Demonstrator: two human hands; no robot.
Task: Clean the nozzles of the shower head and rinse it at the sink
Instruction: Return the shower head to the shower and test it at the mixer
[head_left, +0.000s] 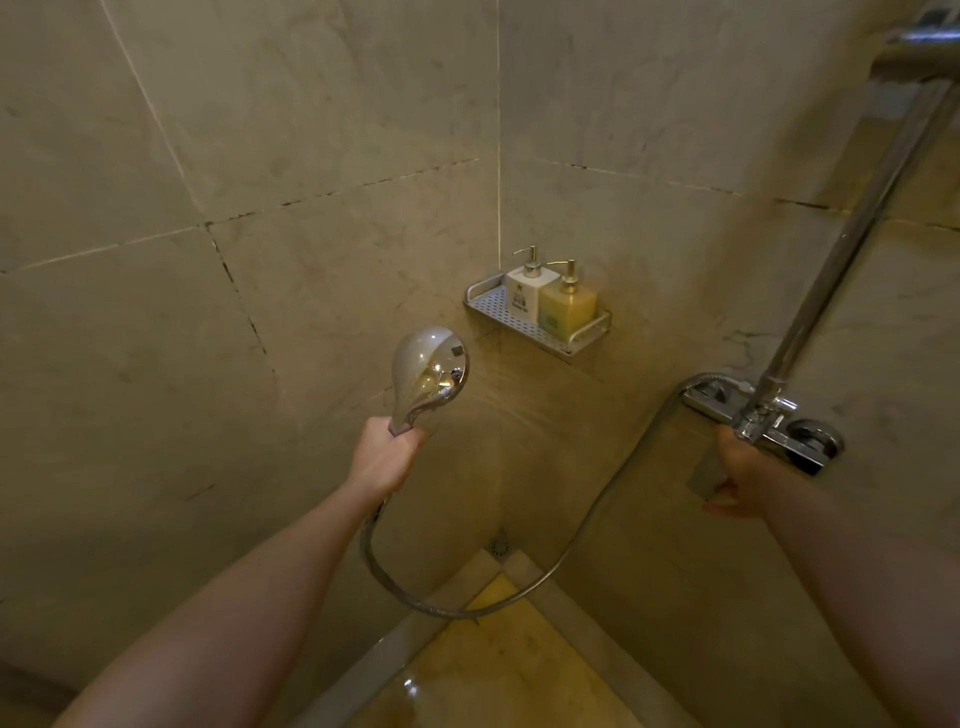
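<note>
A chrome shower head (428, 366) stands upright in the middle of the view, its shiny back toward me and its nozzle face turned to the corner wall, hidden. My left hand (385, 457) is closed around its handle. A metal hose (519, 587) loops from below that hand down and up to the chrome mixer valve (763, 415) on the right wall. My right hand (740, 475) grips the valve's lever from below. Faint streaks of water seem to run from the head toward the wall.
A perforated metal corner shelf (519, 322) carries a white pump bottle (524, 291) and a yellow pump bottle (569, 306). A chrome riser pipe (852, 228) climbs the right wall. A floor drain (500, 546) sits in the corner; the floor tiles are wet.
</note>
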